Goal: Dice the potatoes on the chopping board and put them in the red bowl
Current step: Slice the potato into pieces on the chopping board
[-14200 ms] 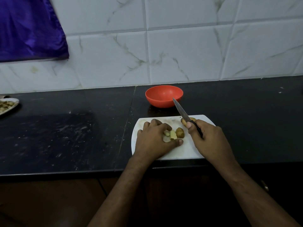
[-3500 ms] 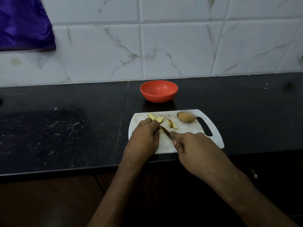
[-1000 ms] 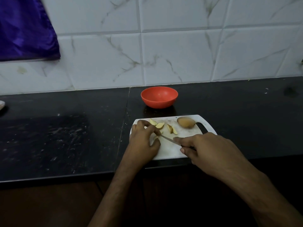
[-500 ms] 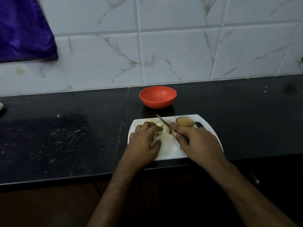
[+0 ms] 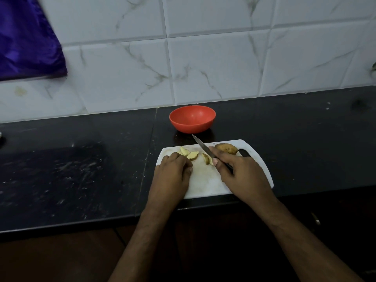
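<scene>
A white chopping board (image 5: 205,184) lies on the black counter near its front edge. Several potato wedges (image 5: 189,154) rest at the board's far left, and a whole brown potato (image 5: 226,148) sits at its far right. My left hand (image 5: 173,176) lies curled on the board with its fingertips against the wedges; whether it grips one is hidden. My right hand (image 5: 240,174) holds a knife (image 5: 201,147), its blade pointing up-left toward the red bowl (image 5: 192,118). The bowl stands just beyond the board and looks empty.
The black counter (image 5: 71,169) stretches left and right of the board, backed by a white marbled tile wall (image 5: 203,64). A purple cloth (image 5: 26,41) hangs at the upper left. The board's handle slot (image 5: 243,152) lies at its right end.
The knife blade has stayed raised, pointing toward the bowl, after lying low across the board a second ago. My left hand slid slightly back, uncovering the wedges.
</scene>
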A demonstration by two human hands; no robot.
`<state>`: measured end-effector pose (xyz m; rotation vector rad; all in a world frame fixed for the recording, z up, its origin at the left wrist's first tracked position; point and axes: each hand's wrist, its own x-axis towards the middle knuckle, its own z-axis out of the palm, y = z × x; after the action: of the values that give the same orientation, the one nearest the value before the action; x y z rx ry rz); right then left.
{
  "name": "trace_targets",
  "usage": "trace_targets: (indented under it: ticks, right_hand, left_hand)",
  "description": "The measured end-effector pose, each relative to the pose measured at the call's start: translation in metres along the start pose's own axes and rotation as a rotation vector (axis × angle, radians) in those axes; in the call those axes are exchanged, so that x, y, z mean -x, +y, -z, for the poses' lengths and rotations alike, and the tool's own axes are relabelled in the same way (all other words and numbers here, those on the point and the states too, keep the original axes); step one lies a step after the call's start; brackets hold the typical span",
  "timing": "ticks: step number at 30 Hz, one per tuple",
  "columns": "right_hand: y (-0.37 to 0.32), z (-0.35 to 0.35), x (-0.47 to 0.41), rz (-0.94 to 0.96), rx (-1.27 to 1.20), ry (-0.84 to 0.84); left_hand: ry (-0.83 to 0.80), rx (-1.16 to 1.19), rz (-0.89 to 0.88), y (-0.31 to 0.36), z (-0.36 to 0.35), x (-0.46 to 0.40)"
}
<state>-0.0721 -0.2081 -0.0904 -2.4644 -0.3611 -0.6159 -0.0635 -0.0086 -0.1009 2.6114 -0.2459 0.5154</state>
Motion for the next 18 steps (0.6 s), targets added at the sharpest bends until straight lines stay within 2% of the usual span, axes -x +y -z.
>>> trace_targets:
  ticks: [5, 10, 18]
  right_hand:
    - [0.0, 0.001, 0.001, -0.011, -0.017, 0.0]
    - [0.0, 0.002, 0.0, -0.015, -0.024, -0.01]
    - [0.007, -0.002, -0.003, -0.034, -0.124, -0.006]
  left_hand:
    - [0.126, 0.028, 0.161, -0.006, 0.003, -0.001]
    - [0.071, 0.023, 0.175, -0.003, 0.006, -0.001]
    - [0.036, -0.16, 0.165, 0.009, 0.007, -0.007]
